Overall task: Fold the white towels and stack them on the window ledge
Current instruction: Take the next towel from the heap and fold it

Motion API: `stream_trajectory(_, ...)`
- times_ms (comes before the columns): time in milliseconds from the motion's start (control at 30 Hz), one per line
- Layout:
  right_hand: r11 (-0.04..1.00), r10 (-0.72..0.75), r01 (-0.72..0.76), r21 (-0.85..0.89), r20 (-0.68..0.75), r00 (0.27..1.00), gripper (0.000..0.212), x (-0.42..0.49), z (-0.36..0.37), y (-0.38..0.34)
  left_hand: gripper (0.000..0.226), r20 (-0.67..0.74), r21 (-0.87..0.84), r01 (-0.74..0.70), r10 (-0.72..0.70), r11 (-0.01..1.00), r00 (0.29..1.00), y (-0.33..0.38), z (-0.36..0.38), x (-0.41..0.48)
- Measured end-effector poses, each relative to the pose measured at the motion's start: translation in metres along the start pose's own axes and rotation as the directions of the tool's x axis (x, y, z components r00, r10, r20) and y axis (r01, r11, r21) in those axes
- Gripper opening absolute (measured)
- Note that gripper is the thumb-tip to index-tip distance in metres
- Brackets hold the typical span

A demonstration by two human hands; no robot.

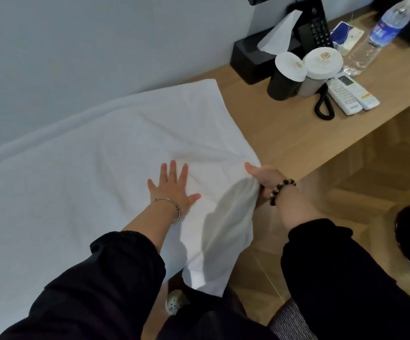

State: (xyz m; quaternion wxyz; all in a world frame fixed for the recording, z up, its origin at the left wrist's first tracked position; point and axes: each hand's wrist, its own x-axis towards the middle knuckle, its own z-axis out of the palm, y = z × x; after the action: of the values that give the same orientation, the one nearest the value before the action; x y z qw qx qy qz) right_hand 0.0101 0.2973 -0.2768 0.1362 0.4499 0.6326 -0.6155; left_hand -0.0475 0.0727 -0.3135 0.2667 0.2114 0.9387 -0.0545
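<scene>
Pressing flat on the white towel (96,173), the left hand (172,190) has every finger straight and splayed. It holds nothing and just pins the cloth to the tabletop (284,133), which looks like an anchor so the sheet won't slide. Over on the other side, the right hand (264,177) pinches the towel's right edge, cloth bunched in its grip, and I'd say that's the hold for bringing this end across in a fold. The towel lies spread wide along the wall, its near corner drooping off the tabletop's front edge. Crowded at the far right are a tissue box (248,60), two lidded cups (287,74), a telephone (314,28), two remotes (351,96) and a water bottle (383,33), all apart from the towel, leaving it room. Now the hard parts: the towel's left end runs out of frame, so its full length is unknown. Most of the right hand's fingers are buried under cloth. No window shows and no folded stack either, so whether this surface is the ledge I cannot tell
</scene>
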Motion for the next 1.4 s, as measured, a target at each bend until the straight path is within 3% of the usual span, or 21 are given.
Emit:
stream_trajectory(67, 0.963, -0.142, 0.125, -0.237, -0.057, 0.988, 0.045, 0.0, -0.009, -0.014, 0.084, 0.033, 0.005, 0.005, -0.005, 1.0, 0.999, 0.0, -0.003, 0.002)
stream_trajectory(133, 0.907, -0.293, 0.234, -0.35, -0.124, 0.948, 0.028, 0.002, -0.014, -0.019, 0.086, 0.061, 0.024, 0.013, -0.014, 1.0, 0.998, 0.001, -0.006, 0.002)
stream_trajectory(233, 0.959, -0.212, 0.166, -0.229, -0.195, 0.958, 0.042, 0.002, -0.021, -0.007, 0.087, 0.08, 0.038, 0.018, -0.021, 0.999, 0.997, 0.002, -0.007, 0.002)
stream_trajectory(333, 0.991, -0.005, -0.002, -0.135, -0.055, 0.998, 0.087, -0.007, -0.028, 0.022, 0.086, 0.091, 0.05, 0.021, -0.026, 0.999, 0.996, 0.003, -0.007, 0.004)
stream_trajectory(467, 0.988, 0.068, -0.028, -0.151, 0.265, 0.962, 0.075, -0.024, -0.045, 0.057, 0.085, 0.094, 0.057, 0.027, -0.032, 0.998, 0.995, 0.004, -0.007, 0.005)
stream_trajectory(533, 0.968, 0.1, -0.019, -0.252, 0.313, 0.945, 0.068, -0.031, -0.052, 0.061, 0.085, 0.094, 0.056, 0.028, -0.033, 0.998, 0.995, 0.005, -0.007, 0.006)
stream_trajectory(567, 0.95, 0.079, 0.004, -0.313, 0.251, 0.965, 0.06, -0.033, -0.055, 0.06, 0.085, 0.094, 0.056, 0.027, -0.032, 0.998, 0.995, 0.005, -0.008, 0.005)
stream_trajectory(633, 0.901, -0.032, 0.015, -0.433, -0.031, 0.999, 0.041, -0.032, -0.061, 0.055, 0.084, 0.093, 0.066, 0.023, -0.03, 0.998, 0.995, 0.005, -0.007, 0.006)
stream_trajectory(700, 0.918, -0.229, 0.097, -0.385, -0.312, 0.922, 0.032, -0.029, -0.06, 0.055, 0.084, 0.085, 0.074, 0.024, -0.03, 0.997, 0.996, 0.005, -0.007, 0.006)
stream_trajectory(767, 0.884, -0.361, 0.155, -0.441, -0.433, 0.826, 0.028, -0.03, -0.048, 0.063, 0.084, 0.073, 0.081, 0.024, -0.03, 0.996, 0.997, 0.005, -0.005, 0.006)
stream_trajectory(833, 0.914, -0.294, 0.097, -0.394, -0.477, 0.828, 0.03, -0.022, -0.044, 0.079, 0.083, 0.068, 0.085, 0.023, -0.029, 0.996, 0.997, 0.005, -0.004, 0.007)
stream_trajectory(933, 0.941, -0.074, -0.056, -0.333, -0.366, 0.928, 0.037, -0.02, -0.048, 0.097, 0.083, 0.06, 0.094, 0.022, -0.028, 0.995, 0.998, 0.005, -0.004, 0.007)
stream_trajectory(1000, 0.93, -0.177, 0.061, -0.363, -0.297, 0.938, 0.028, -0.02, -0.053, 0.096, 0.082, 0.051, 0.105, 0.02, -0.026, 0.994, 0.998, 0.005, -0.003, 0.007)
stream_trajectory(1133, 0.886, -0.4, 0.211, -0.412, -0.453, 0.797, 0.017, -0.036, -0.04, 0.079, 0.082, 0.047, 0.102, 0.021, -0.026, 0.995, 0.999, 0.006, -0.004, 0.007)
stream_trajectory(1200, 0.788, -0.527, 0.302, -0.536, -0.333, 0.782, 0.032, -0.052, -0.018, 0.077, 0.082, 0.053, 0.102, 0.021, -0.026, 0.995, 0.998, 0.006, -0.005, 0.006)
stream_trajectory(1267, 0.609, -0.614, 0.46, -0.646, -0.017, 0.789, 0.041, -0.069, 0.011, 0.084, 0.082, 0.059, 0.103, 0.02, -0.027, 0.995, 0.998, 0.007, -0.006, 0.007)
stream_trajectory(1333, 0.42, -0.665, 0.599, -0.681, 0.218, 0.714, 0.037, -0.077, 0.031, 0.1, 0.082, 0.063, 0.103, 0.024, -0.031, 0.994, 0.998, 0.007, -0.007, 0.006)
stream_trajectory(1367, 0.415, -0.684, 0.619, -0.667, 0.22, 0.696, 0.034, -0.078, 0.036, 0.106, 0.082, 0.062, 0.103, 0.025, -0.032, 0.994, 0.998, 0.007, -0.007, 0.006)
stream_trajectory(1400, 0.514, -0.685, 0.595, -0.618, 0.123, 0.718, 0.032, -0.076, 0.037, 0.11, 0.082, 0.061, 0.105, 0.026, -0.032, 0.994, 0.998, 0.007, -0.007, 0.006)
